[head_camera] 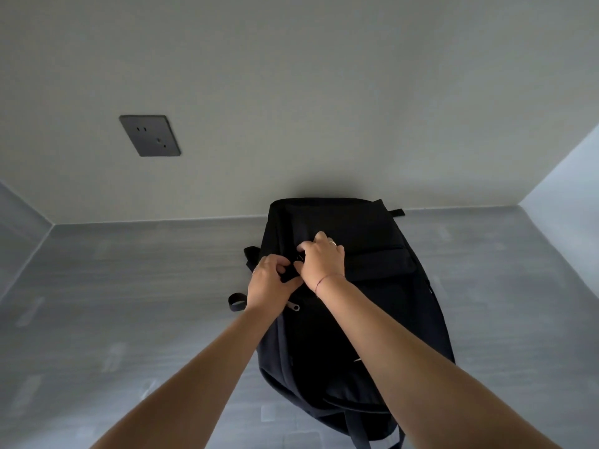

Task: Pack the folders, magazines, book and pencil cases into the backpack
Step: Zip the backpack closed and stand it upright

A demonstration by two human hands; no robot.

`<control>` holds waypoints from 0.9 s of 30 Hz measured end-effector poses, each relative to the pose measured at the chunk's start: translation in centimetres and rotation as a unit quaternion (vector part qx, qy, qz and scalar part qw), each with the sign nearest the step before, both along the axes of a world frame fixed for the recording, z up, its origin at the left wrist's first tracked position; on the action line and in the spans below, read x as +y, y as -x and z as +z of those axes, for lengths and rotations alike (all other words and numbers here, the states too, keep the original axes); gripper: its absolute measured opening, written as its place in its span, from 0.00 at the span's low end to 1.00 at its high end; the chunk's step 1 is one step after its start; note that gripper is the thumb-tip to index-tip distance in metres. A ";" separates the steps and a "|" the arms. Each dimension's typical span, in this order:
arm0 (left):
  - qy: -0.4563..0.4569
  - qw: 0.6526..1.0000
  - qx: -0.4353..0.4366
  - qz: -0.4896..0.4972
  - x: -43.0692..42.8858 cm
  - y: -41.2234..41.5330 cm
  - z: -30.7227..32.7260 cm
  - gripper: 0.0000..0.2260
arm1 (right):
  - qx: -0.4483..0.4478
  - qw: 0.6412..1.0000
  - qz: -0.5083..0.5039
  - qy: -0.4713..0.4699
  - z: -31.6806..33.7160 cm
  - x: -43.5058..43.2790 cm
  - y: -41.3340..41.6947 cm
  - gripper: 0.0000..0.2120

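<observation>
A black backpack [366, 254] lies flat on the grey table [129, 303], its far end against the back wall. Both hands meet on its left side near the middle. My left hand [270, 283] pinches a fold of the black fabric or strap there. My right hand [322, 259], with a ring and a thin red wrist string, has its fingers closed on a small metal zipper pull or buckle on the bag. A second silver zipper pull [295, 307] shows just below my left hand. No folders, magazines, book or pencil cases are in view.
A dark wall socket plate [149, 135] sits on the pale back wall at upper left. Side walls close in the table at left and right. A black strap loop [236, 302] sticks out from the bag's left edge; shoulder straps [363, 432] hang toward me.
</observation>
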State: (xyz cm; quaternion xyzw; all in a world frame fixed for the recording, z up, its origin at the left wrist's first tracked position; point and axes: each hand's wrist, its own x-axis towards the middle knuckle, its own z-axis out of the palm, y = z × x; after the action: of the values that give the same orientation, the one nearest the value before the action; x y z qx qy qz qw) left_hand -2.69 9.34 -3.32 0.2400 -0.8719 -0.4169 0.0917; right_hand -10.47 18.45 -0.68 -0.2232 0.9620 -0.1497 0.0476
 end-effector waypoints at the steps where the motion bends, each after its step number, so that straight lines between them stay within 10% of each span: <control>1: -0.001 1.000 0.001 -0.001 0.0 0.0 -0.1 0.17 | -0.001 1.000 -0.001 -0.011 0.1 -0.1 0.1 0.16; 6: 0.008 1.000 0.010 -0.011 0.2 0.0 -0.3 0.18 | -0.024 0.999 -0.019 -0.034 0.9 -0.5 0.2 0.11; 13: 0.024 0.996 0.064 -0.062 0.5 0.3 0.5 0.15 | -0.143 0.923 -0.103 0.341 2.0 2.7 -0.8 0.04; 27: 0.057 0.993 0.032 -0.100 1.2 1.6 1.4 0.06 | -0.131 0.948 -0.034 0.287 1.4 4.5 -0.8 0.04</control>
State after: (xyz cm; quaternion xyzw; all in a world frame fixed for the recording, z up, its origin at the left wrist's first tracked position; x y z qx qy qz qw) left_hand -4.25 10.58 -1.93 0.1325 -0.9106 -0.3807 0.0909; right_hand -9.65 22.90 0.75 -0.1729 0.8710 -0.4485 0.1019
